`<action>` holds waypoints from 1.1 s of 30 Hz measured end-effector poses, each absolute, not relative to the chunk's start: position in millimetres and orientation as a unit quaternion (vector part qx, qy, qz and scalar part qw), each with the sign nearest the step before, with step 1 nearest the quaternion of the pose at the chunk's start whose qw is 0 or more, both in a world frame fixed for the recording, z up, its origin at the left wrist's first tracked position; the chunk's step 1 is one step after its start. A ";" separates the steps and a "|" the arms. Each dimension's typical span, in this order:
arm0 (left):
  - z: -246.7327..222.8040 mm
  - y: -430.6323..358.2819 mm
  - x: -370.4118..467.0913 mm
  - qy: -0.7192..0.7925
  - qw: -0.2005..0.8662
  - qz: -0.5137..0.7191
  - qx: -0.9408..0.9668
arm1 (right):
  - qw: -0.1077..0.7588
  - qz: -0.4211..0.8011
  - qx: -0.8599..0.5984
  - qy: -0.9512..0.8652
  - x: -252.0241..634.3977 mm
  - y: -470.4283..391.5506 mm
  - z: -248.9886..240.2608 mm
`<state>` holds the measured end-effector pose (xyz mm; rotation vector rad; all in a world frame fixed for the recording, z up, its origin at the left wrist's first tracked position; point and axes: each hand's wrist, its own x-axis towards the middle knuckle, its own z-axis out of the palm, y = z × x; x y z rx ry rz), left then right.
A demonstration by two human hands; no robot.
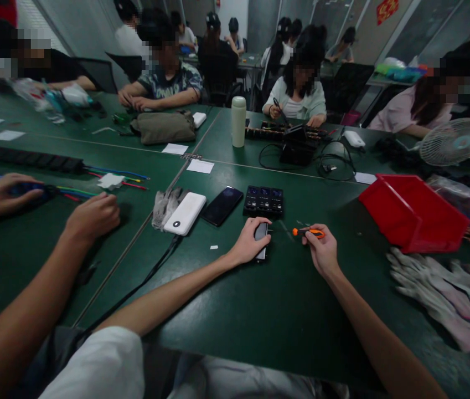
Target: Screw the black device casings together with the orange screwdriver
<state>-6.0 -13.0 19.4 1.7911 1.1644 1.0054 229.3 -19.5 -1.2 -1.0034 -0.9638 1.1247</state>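
Note:
On the green table (284, 310), my left hand (252, 241) grips a small grey and black device (261, 250), thumb and fingers on its sides. My right hand (321, 248) holds an orange and black screwdriver (316, 233), whose shaft points left toward the device without touching it. Just behind the device lies a black block with three small screens (263, 200). A dark phone (222, 205) rests to the left of that block. Beside the phone, a white power bank (185, 213) with a black cable lies partly on a grey glove (163, 208).
A co-worker's hands (93, 216) hold wires at the left. A red bin (413, 213), gloves (438, 293) and a fan (454, 141) are at the right. Behind stand a pale green bottle (238, 123) and black electronics (299, 145); several people sit beyond.

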 end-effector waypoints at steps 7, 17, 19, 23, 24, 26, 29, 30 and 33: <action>17.0 -12.7 -5.5 0.452 0.384 0.399 0.699 | 0.618 0.491 -0.444 -0.424 228.5 -22.1 2.1; 18.9 -13.8 -5.6 0.454 0.386 0.397 0.699 | 0.609 0.474 -0.449 -0.450 230.2 -23.4 -0.4; 18.7 -14.0 -5.5 0.454 0.384 0.398 0.699 | 0.612 0.466 -0.447 -0.457 229.4 -23.3 -0.7; 17.5 -14.0 -5.0 0.451 0.378 0.402 0.702 | 0.617 0.446 -0.440 -0.476 229.6 -23.0 -2.9; 17.3 -13.8 -4.8 0.451 0.376 0.402 0.703 | 0.617 0.442 -0.439 -0.480 230.0 -23.2 -3.4; 17.1 -13.4 -4.5 0.453 0.373 0.401 0.704 | 0.617 0.436 -0.438 -0.487 231.0 -23.9 -3.8; 17.5 -12.9 -4.3 0.457 0.372 0.397 0.704 | 0.615 0.427 -0.440 -0.496 232.1 -25.5 -3.0; 17.7 -12.9 -4.4 0.457 0.373 0.396 0.704 | 0.614 0.423 -0.441 -0.500 232.3 -25.9 -2.7; 18.3 -13.3 -4.7 0.454 0.376 0.395 0.705 | 0.613 0.409 -0.446 -0.508 232.6 -26.3 -2.9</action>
